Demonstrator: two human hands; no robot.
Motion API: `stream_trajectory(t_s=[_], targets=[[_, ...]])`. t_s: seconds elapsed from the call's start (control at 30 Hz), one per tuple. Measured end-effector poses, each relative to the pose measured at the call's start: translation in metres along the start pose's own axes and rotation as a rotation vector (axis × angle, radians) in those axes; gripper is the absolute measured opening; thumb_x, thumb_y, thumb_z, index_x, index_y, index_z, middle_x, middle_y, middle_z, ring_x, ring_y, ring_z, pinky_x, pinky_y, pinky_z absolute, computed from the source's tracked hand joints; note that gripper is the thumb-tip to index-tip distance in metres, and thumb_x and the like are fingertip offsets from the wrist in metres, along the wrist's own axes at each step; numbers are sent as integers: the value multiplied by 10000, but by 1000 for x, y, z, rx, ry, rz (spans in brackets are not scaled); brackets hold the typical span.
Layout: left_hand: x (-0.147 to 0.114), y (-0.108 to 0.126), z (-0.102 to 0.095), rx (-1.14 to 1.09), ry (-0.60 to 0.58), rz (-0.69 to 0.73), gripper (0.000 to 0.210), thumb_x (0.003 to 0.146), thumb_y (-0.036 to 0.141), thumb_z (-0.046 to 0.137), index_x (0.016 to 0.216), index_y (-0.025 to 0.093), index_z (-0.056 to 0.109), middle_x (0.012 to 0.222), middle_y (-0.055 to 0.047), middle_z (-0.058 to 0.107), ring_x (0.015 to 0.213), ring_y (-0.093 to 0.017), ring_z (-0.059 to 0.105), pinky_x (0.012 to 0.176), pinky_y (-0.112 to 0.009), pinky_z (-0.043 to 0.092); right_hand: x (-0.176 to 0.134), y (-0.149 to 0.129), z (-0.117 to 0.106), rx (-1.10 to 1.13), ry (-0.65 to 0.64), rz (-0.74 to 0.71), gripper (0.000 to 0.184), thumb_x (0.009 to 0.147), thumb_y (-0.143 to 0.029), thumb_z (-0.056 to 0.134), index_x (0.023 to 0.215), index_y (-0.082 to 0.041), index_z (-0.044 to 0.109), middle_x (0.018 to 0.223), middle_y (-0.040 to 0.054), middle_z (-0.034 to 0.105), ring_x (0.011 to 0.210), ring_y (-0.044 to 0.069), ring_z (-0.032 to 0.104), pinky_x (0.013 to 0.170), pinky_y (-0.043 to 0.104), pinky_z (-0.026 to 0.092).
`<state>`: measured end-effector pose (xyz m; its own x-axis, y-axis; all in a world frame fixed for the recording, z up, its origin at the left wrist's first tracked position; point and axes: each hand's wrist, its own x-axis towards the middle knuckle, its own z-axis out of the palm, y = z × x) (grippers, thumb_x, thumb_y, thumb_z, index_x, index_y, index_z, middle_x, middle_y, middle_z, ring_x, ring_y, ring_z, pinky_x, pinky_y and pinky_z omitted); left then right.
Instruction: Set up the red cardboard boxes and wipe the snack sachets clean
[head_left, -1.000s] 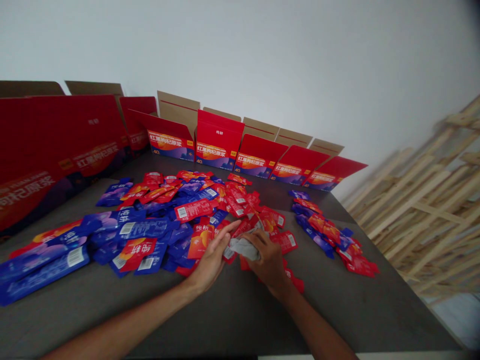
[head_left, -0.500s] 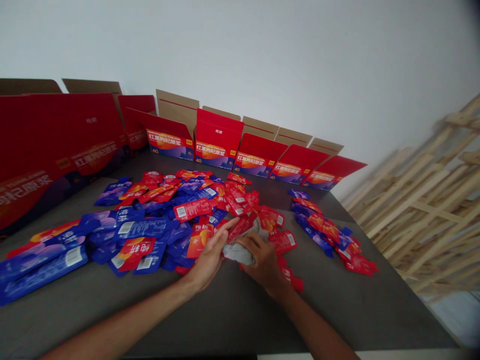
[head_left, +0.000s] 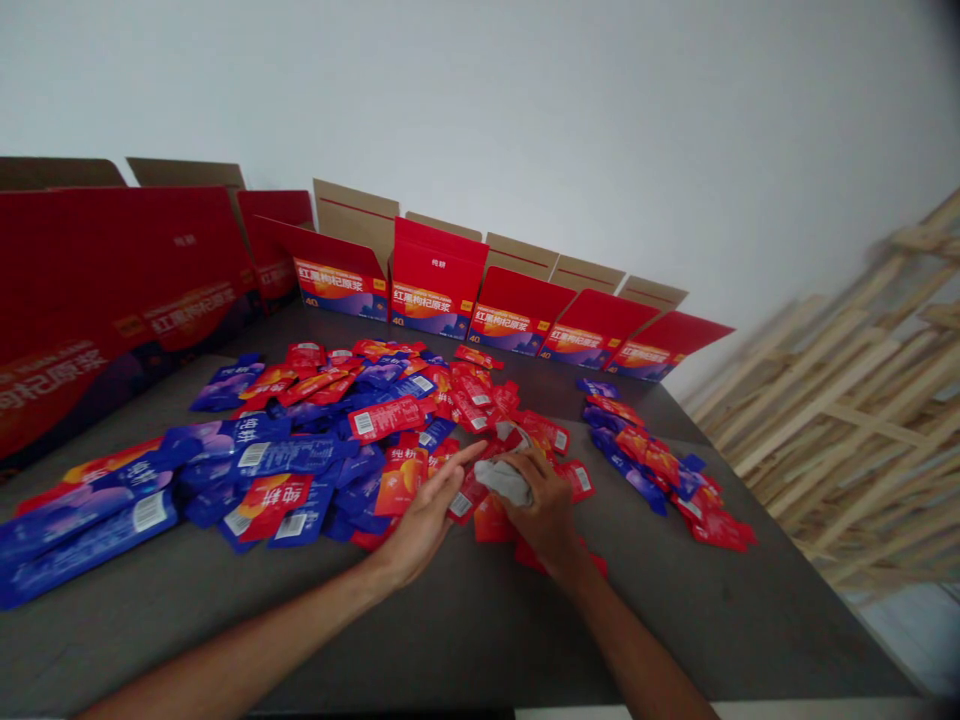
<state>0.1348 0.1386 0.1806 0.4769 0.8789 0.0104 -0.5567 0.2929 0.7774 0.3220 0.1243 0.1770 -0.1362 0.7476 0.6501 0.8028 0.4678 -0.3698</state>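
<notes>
My left hand [head_left: 431, 520] is by the front of the pouch pile, its fingers stretched along a red pouch [head_left: 463, 500] that it appears to grip by the edge. The pouch is tilted and partly covered. In my right hand [head_left: 546, 505] a crumpled grey cloth [head_left: 502, 482] is bunched, pressed against the pouch's face. Several more red pouches [head_left: 493, 522] lie beneath and beside my right hand. To the left spreads a mixed heap of red pouches [head_left: 386, 418] and blue pouches [head_left: 289, 455].
Open red cartons [head_left: 439, 290] stand in a row along the wall, with larger red cartons [head_left: 112, 290] at the left. A smaller strip of red and blue pouches [head_left: 649, 455] lies on the right of the dark table [head_left: 675, 620]. Wooden pallets [head_left: 862, 420] lean beyond the table's right edge.
My right hand has shifted slightly right with the cloth, showing more of the pouch's lower end. My left hand has barely moved.
</notes>
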Motion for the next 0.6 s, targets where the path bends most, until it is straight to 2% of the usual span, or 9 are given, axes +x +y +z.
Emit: stream_trajectory(t_s=[0.13, 0.3, 0.47, 0.6], targets=[[-1, 0, 0, -11, -4, -2, 446, 988, 477, 658, 1390, 286, 689, 1526, -71, 625, 1462, -302, 516, 1227, -435, 365, 2, 2, -3, 5, 11, 17, 287, 889, -184, 698, 1173, -226, 687, 1080, 74, 723, 918, 222, 719, 755, 312, 585], [1, 3, 0, -22, 36, -6, 466, 976, 466, 680, 1399, 271, 680, 1510, -91, 638, 1408, -319, 570, 1165, -430, 432, -3, -8, 4, -5, -106, -102, 387, 819, -114, 700, 1186, -236, 701, 1023, 53, 723, 872, 207, 712, 717, 284, 562], [4, 5, -1, -89, 95, -67, 577, 931, 484, 732, 1439, 222, 649, 1332, -125, 751, 1248, -332, 686, 1031, -412, 527, -8, -16, 9, -40, -217, -218, 475, 733, -101, 739, 1186, -237, 706, 1034, 50, 731, 824, 203, 709, 656, 276, 529], [5, 1, -5, -133, 124, -111, 549, 890, 485, 776, 1322, 151, 728, 1212, -134, 791, 1174, -326, 710, 1016, -402, 528, -7, -18, 7, -36, -219, -207, 514, 728, -81, 724, 1215, -241, 695, 1063, 52, 734, 873, 206, 720, 676, 271, 535]])
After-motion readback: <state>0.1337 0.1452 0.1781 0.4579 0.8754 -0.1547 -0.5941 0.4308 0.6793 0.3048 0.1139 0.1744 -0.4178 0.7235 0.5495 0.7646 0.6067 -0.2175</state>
